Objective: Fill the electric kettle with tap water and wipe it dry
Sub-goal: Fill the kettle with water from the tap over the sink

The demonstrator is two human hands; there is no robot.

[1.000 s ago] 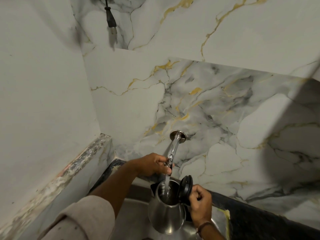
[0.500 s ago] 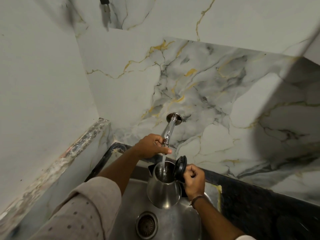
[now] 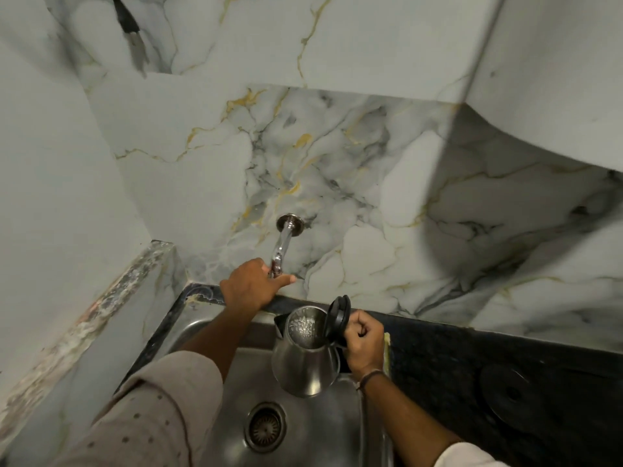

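Observation:
A steel electric kettle [image 3: 305, 365] hangs over the steel sink [image 3: 313, 436], its black lid [image 3: 338, 315] flipped up and water glinting inside. My right hand [image 3: 362, 342] is shut on the kettle's black handle. The chrome tap [image 3: 282, 246] sticks out of the marble wall, up and to the left of the kettle. My left hand [image 3: 251, 284] grips the tap's end. No stream of water shows between the tap and the kettle.
The sink drain [image 3: 265, 427] lies below the kettle. A dark speckled counter [image 3: 505, 365] runs to the right and carries the black round kettle base [image 3: 512, 394]. A marble ledge [image 3: 101, 308] borders the sink on the left. A black plug [image 3: 126, 18] dangles top left.
The kettle has moved right, out from under the tap, and the water stream seen earlier is gone. My left hand stays on the tap. The view has tilted down, showing more sink and counter.

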